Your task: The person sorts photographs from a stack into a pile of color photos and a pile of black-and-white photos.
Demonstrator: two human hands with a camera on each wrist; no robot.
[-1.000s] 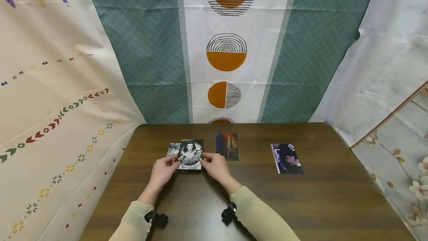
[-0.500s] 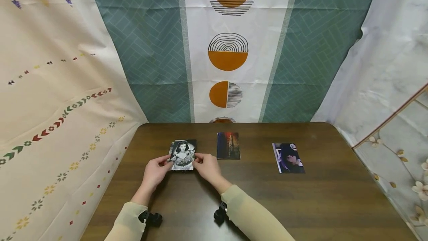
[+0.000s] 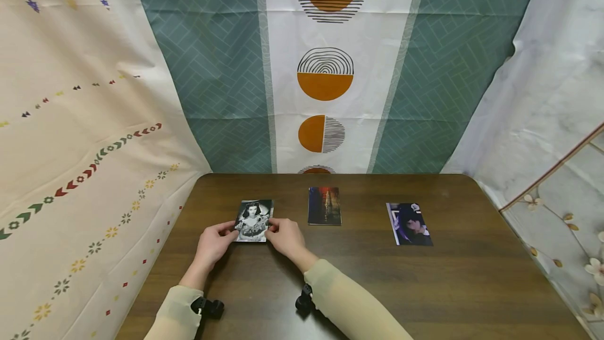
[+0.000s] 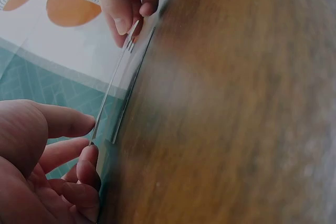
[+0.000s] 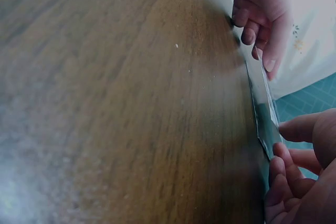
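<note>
Left hand [image 3: 213,242] and right hand [image 3: 285,235] are both pinching the black-and-white photo [image 3: 254,220] by its near corners, left of the red photo [image 3: 324,206] on the worktop [image 3: 424,287]

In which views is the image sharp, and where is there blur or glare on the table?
Head view: sharp and evenly lit, the black-and-white photo clear between both hands, with soft glare on the table near its front edge. Left wrist view: the tabletop is blurred, and the left hand is close and soft. Right wrist view: the wood is blurred nearest the camera, with a pale sheen at the lower left.
</note>
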